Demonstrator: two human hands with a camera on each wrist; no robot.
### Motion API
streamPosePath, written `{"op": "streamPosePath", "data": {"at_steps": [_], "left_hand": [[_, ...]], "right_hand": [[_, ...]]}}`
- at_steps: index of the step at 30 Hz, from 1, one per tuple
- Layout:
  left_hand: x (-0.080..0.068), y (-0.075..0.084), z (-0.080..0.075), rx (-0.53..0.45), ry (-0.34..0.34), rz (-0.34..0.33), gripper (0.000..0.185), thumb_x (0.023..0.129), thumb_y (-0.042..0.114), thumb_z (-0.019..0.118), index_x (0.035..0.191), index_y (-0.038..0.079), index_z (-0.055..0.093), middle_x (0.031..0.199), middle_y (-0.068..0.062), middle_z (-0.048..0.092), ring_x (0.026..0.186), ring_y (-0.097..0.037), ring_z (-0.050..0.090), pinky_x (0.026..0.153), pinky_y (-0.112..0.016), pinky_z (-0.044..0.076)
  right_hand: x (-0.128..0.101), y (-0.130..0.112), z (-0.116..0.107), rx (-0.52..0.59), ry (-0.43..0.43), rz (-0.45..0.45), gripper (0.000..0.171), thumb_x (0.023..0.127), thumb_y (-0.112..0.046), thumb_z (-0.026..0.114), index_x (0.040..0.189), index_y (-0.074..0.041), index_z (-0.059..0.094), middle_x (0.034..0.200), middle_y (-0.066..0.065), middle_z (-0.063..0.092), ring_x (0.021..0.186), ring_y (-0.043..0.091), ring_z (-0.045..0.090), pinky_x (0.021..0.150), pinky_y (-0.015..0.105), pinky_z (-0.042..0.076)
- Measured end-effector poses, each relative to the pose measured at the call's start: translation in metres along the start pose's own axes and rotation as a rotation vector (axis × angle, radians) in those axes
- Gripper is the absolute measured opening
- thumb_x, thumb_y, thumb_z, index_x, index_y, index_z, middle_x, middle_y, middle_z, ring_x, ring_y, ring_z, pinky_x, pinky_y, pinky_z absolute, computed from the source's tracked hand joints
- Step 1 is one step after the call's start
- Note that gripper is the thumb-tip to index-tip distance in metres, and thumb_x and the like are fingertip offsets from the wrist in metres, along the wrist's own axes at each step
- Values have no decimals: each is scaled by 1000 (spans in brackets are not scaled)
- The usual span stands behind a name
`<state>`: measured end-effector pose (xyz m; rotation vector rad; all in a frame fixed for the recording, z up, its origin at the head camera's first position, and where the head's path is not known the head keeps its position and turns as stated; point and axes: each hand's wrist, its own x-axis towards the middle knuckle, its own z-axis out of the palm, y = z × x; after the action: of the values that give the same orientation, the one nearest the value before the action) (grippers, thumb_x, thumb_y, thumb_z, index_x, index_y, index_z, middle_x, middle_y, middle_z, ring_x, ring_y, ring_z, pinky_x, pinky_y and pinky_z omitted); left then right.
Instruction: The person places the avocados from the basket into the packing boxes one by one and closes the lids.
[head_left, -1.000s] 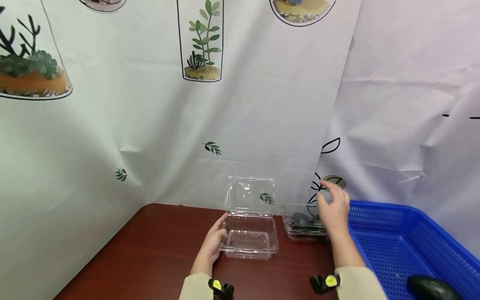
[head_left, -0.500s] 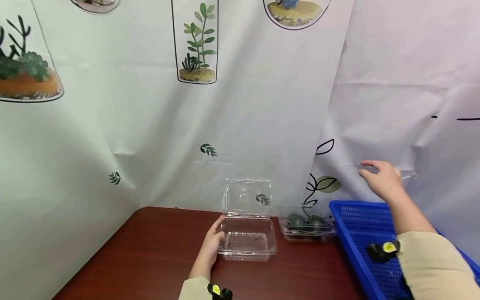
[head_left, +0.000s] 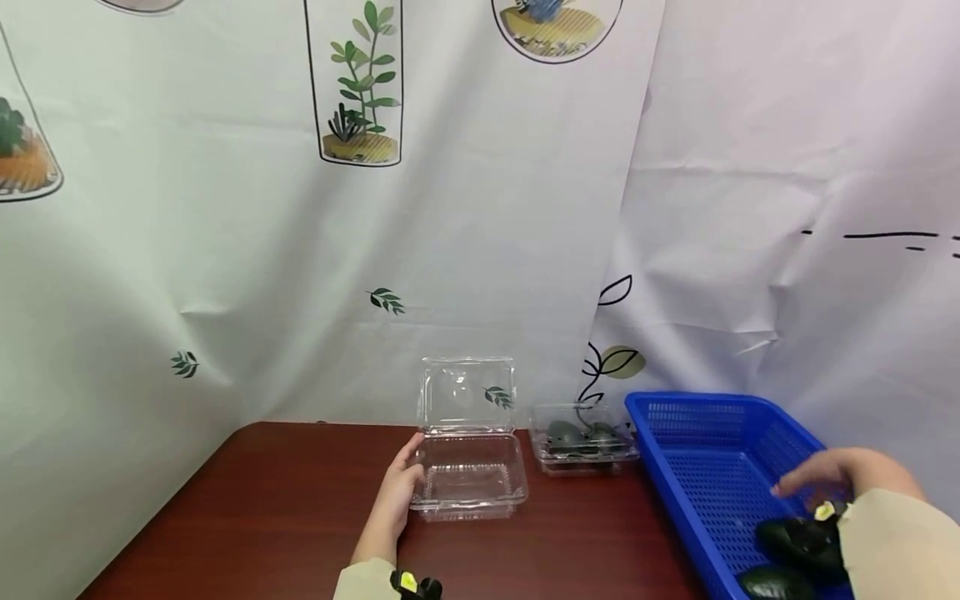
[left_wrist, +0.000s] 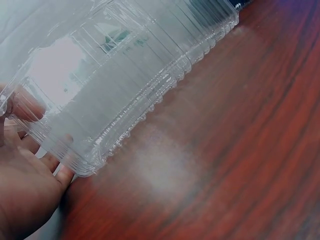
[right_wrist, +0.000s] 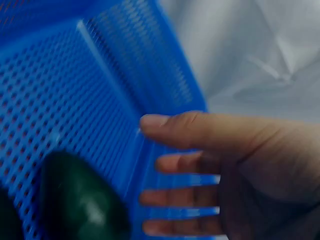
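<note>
As left hand holds clear box, right hand spread, dark fruit blurred, cut off

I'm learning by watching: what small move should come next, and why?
Probably lower the right hand to grasp a dark green fruit in the blue basket: that hand's parted fingers hold nothing, while the left hand grips the open clear container, which looks empty.

The head view is bright, with soft shadows in the folds of the printed backdrop. White glare covers the clear clamshell box at the left wrist view's upper left; the right wrist view is dimmer, blurred.
</note>
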<state>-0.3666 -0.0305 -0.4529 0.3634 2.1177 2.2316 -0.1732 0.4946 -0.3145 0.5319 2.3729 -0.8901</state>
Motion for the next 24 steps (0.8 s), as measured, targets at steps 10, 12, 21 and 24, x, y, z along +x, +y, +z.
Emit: {"op": "streamPosePath", "data": {"at_steps": [10,12,21,24], "left_hand": [[-2,3,-5,21,-3,-5,73,72,-10,41,143,2,31,148,-21,24,133,-41,22,78,-32,35],[-2,4,-6,28,-2,-4,72,72,-10,41,143,1,31,148,-21,24,133,-41,22,78,-33,35],[-3,1,-5,15,-3,10,73,70,-9,41,142,-1,32,145,-25,26,130,-42,26,68,-29,37],[-4,1,-3,25,-3,8,72,72,-9,41,142,0,31,146,-25,26,130,-43,26,71,-30,37]], "right_hand": [[67,72,3,44,-14,311,74,75,-42,74,115,16,53,117,46,38,113,54,38,93,48,40],[61,72,11,55,25,307,64,78,-36,73,113,14,56,118,46,36,113,54,37,94,50,39],[90,110,9,179,-15,200,68,76,-21,73,123,19,43,124,47,28,117,59,25,91,52,40],[101,123,9,192,-19,197,72,77,-22,73,124,21,40,124,46,28,116,58,28,90,51,41]]}}
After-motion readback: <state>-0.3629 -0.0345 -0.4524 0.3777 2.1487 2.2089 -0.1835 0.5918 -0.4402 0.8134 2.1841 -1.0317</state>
